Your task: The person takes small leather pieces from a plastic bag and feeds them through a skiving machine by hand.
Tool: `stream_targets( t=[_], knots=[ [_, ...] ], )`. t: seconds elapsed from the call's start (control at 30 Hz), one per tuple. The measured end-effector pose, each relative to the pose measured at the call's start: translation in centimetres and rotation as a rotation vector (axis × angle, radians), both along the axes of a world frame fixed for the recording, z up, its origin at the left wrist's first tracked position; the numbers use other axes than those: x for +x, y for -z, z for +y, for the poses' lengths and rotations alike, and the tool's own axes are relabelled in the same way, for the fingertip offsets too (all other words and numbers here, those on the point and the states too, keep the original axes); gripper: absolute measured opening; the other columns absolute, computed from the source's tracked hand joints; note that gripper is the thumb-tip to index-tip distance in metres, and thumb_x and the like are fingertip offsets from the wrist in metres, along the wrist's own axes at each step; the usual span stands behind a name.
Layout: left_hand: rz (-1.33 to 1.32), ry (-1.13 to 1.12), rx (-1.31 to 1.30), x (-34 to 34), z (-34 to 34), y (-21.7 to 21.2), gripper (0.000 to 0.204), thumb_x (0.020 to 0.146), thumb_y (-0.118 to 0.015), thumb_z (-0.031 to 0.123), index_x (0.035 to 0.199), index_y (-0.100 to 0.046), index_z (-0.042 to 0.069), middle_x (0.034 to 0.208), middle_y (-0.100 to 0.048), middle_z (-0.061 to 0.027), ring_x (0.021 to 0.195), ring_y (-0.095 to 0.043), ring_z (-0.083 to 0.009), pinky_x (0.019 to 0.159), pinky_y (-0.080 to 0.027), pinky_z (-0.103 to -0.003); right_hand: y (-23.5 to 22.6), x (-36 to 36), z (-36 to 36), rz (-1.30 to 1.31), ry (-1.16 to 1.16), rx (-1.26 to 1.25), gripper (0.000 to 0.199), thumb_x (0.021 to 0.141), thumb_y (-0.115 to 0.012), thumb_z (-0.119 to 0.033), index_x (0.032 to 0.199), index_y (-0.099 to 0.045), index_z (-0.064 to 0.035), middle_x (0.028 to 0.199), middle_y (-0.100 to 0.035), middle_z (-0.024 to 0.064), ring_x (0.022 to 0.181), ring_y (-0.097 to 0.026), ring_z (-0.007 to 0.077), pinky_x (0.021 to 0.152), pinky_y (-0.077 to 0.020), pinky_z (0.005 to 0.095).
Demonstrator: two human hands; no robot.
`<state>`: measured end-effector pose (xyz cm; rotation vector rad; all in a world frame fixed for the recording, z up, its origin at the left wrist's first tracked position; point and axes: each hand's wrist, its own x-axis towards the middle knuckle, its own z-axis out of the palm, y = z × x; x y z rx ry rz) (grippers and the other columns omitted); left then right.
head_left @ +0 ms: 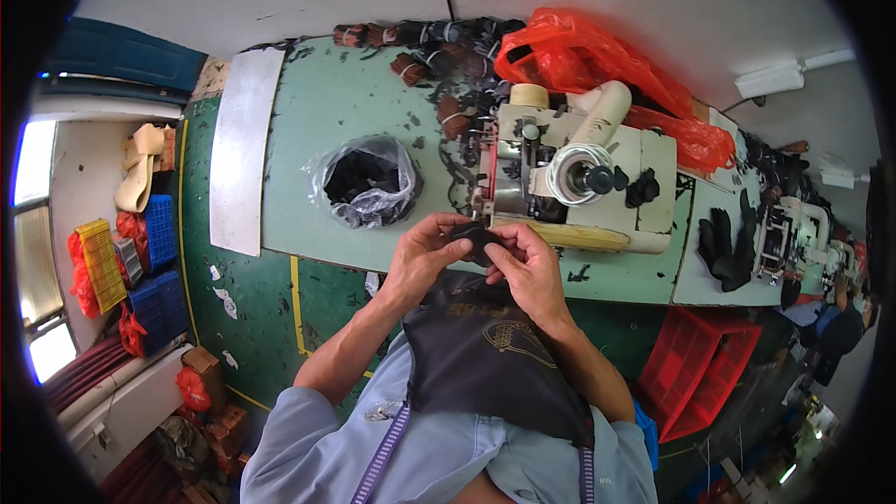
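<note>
Just in front of the bench edge, my left hand (422, 257) and my right hand (532, 273) pinch a small black piece (476, 239) of leather or cloth between thumbs and fingers. My fingers partly hide it, so its full shape does not show. Right beyond my hands stands a cream-coloured industrial machine (644, 173), perhaps a sewing or skiving machine, with a coil of white cord (571, 189) on top. To its left is a clear plastic bag (403, 168), opened out and holding many black pieces (359, 179).
Banded brown and black bundles (408, 68) lie along the back of the green bench (308, 121), beside a red plastic bag (597, 47). A pale board (245, 149) covers the bench's left end. A red crate (691, 373) stands low at right. Another person (835, 331) works farther right.
</note>
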<state>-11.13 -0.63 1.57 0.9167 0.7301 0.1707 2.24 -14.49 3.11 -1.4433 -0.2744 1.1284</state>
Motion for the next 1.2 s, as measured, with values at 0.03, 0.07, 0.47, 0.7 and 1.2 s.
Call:
stream_targets(
  t=[0.03, 0.07, 0.47, 0.7, 1.2],
  knots=[
    [-0.003, 0.010, -0.008, 0.2, -0.5, 0.1, 0.033, 0.094, -0.071, 0.005, 0.126, -0.061, 0.000, 0.110, -0.069, -0.0086, 0.100, -0.065, -0.0144, 0.091, -0.054, -0.031, -0.2, 0.2, -0.5, -0.003, 0.010, -0.008, 0.020, 0.097, -0.067, -0.009, 0.113, -0.063, 0.0020, 0.088, -0.068, 0.0060, 0.071, -0.064, 0.0097, 0.062, -0.0562, 0.0254],
    [-0.006, 0.024, -0.035, 0.6, -1.0, 0.1, 0.033, 0.095, -0.071, 0.005, 0.126, -0.061, 0.000, 0.112, -0.069, -0.0091, 0.101, -0.066, -0.0149, 0.092, -0.054, -0.032, -0.3, 0.5, -1.1, -0.004, 0.019, -0.016, 0.019, 0.097, -0.067, -0.008, 0.112, -0.063, 0.0022, 0.087, -0.068, 0.0059, 0.070, -0.064, 0.0094, 0.062, -0.0562, 0.0253],
    [0.063, 0.016, -0.202, 2.0, -2.4, -0.1, 0.032, 0.098, -0.063, 0.003, 0.130, -0.058, 0.001, 0.114, -0.069, -0.0116, 0.102, -0.068, -0.0180, 0.088, -0.059, -0.033, -2.1, 1.6, -5.3, 0.106, 0.212, -0.016, 0.024, 0.092, -0.069, -0.001, 0.113, -0.057, 0.0000, 0.103, -0.064, 0.0086, 0.079, -0.067, 0.0132, 0.064, -0.0562, 0.0251],
    [0.144, 0.226, 0.034, 2.2, -2.5, -1.0, 0.037, 0.094, -0.069, 0.005, 0.129, -0.059, -0.003, 0.115, -0.070, -0.0141, 0.102, -0.067, -0.0165, 0.085, -0.059, -0.030, -2.7, 2.2, -6.0, -0.199, -0.051, 0.000, 0.032, 0.096, -0.063, -0.001, 0.128, -0.062, -0.0029, 0.098, -0.063, 0.0075, 0.081, -0.069, 0.0163, 0.069, -0.0589, 0.0283],
    [0.051, 0.257, -0.257, 2.2, -2.9, -1.6, 0.029, 0.097, -0.067, 0.008, 0.124, -0.065, -0.002, 0.113, -0.069, -0.0103, 0.102, -0.068, -0.0176, 0.087, -0.062, -0.034, -3.4, 1.1, -6.3, -0.848, -0.128, -0.036, 0.036, 0.083, -0.074, 0.003, 0.116, -0.070, -0.0093, 0.106, -0.061, 0.0105, 0.084, -0.068, 0.0275, 0.067, -0.0551, 0.0376]
  ],
)
